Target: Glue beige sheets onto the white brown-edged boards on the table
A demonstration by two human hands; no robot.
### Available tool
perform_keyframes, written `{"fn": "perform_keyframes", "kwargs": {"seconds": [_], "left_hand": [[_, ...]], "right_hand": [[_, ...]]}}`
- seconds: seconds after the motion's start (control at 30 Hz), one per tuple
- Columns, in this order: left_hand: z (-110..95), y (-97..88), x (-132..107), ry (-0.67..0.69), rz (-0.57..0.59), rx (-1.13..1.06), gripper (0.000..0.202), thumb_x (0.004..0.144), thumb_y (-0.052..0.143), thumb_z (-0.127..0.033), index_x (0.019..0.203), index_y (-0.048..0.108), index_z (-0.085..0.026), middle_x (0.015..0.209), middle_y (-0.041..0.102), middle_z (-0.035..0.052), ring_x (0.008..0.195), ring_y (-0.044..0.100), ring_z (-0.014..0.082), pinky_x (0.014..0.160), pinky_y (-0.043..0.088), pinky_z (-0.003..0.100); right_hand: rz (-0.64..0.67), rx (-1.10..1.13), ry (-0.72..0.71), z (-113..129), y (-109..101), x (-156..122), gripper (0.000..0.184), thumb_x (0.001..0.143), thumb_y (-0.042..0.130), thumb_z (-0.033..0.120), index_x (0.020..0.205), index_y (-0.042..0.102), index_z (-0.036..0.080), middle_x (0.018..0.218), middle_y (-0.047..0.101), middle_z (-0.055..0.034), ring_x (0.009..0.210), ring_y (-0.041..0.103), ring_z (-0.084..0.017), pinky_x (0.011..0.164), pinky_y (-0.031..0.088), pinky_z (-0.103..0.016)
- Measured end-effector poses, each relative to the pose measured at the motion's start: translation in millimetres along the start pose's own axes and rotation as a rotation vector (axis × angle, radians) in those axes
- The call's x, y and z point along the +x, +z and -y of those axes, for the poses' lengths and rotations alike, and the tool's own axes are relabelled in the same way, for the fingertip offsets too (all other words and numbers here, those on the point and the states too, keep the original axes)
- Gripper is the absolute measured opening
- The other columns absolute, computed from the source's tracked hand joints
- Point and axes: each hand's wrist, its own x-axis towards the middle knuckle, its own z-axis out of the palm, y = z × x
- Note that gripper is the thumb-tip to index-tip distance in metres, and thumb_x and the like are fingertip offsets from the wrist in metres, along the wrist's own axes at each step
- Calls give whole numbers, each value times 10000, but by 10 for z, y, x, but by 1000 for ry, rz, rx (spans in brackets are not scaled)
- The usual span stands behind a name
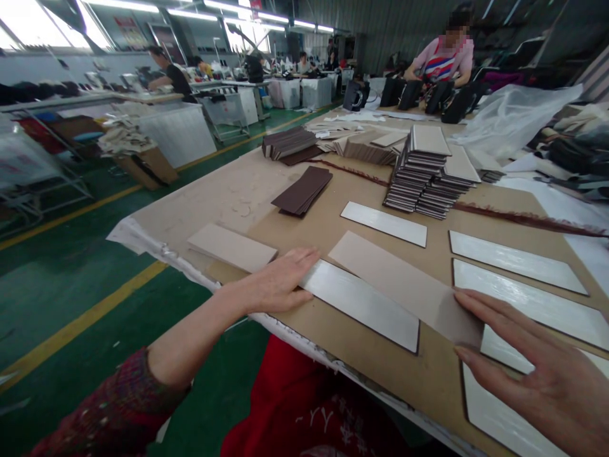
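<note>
My left hand [278, 282] lies flat and open at the left end of a glossy white strip [361, 303] on the brown table [295, 222]. A beige strip [404, 285] lies slanted across that white strip. My right hand [537, 374] is open, fingers stretched, its fingertips resting on the beige strip's right end. More white strips lie under and beyond this hand, such as one white strip [516, 270] and another white strip [384, 223]. A loose beige strip [231, 247] sits left of my left hand.
A tall stack of strips [428, 174] stands in the middle of the table, with a dark brown pile [302, 190] and another brown pile [288, 143] to its left. A person in a striped top [445, 60] sits at the far end. The table edge runs near my body.
</note>
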Motion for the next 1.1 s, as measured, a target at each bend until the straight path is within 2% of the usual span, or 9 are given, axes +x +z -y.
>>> {"fn": "perform_keyframes", "kwargs": {"seconds": [0.07,0.2,0.37,0.47,0.63,0.83,0.9,1.0,1.1], "left_hand": [[12,-6,54,19,9,6,698,900,546,-338,1474,280,-44,1518,360,252,1415,343,338,1188,257,491],[36,-34,49,46,5,-30,645,886,558,-313,1450,346,-86,1437,472,207,1314,456,311,1150,318,476],[-14,-34,-101,-12,21,-96,776,889,574,-300,1535,194,-98,1532,370,206,1385,384,303,1168,302,466],[-38,6,-179,-33,18,-160,761,918,543,-286,1552,153,-129,1573,313,184,1423,346,280,1180,290,450],[-12,101,-226,-98,-29,-202,731,941,539,-360,1545,177,-165,1579,318,170,1444,330,281,1183,286,468],[4,112,-262,-75,-35,-250,802,917,592,-414,1548,149,-191,1584,305,180,1446,327,302,1166,309,496],[12,118,-267,-72,-35,-260,794,922,589,-402,1547,149,-189,1579,312,183,1444,329,301,1170,303,501],[27,139,-269,-76,-34,-265,789,928,589,-394,1548,148,-186,1575,312,180,1442,329,285,1182,291,487],[35,158,-272,-86,-36,-267,790,926,595,-390,1548,153,-186,1578,307,170,1450,313,276,1191,282,479]], "right_hand": [[2,-13,-14,37,6,26,613,904,567,532,1461,447,305,1452,522,-55,1255,569,-310,1090,434,-508],[23,-35,-45,69,46,32,605,909,556,529,1457,441,302,1450,523,-69,1262,561,-327,1080,416,-548],[121,41,-64,97,127,-16,620,911,578,480,1485,397,334,1477,496,-49,1290,543,-300,1053,455,-469],[111,59,-114,134,148,12,605,910,583,446,1474,416,307,1436,530,-73,1267,562,-297,1005,517,-425],[116,49,-212,151,154,120,594,906,585,414,1465,415,302,1413,544,-90,1256,567,-315,1037,479,-501],[172,134,-136,105,140,156,573,912,583,406,1463,431,362,1462,515,-28,1304,534,-260,886,590,-292],[201,144,-117,69,158,158,584,904,597,418,1465,439,375,1479,501,-15,1319,517,-267,939,564,-320],[245,142,-111,-2,209,167,636,893,610,463,1489,418,355,1503,473,-34,1351,477,-300,1045,481,-446],[263,121,-135,-52,250,189,660,891,606,472,1503,409,324,1513,460,-56,1359,464,-319,1063,444,-533]]}}
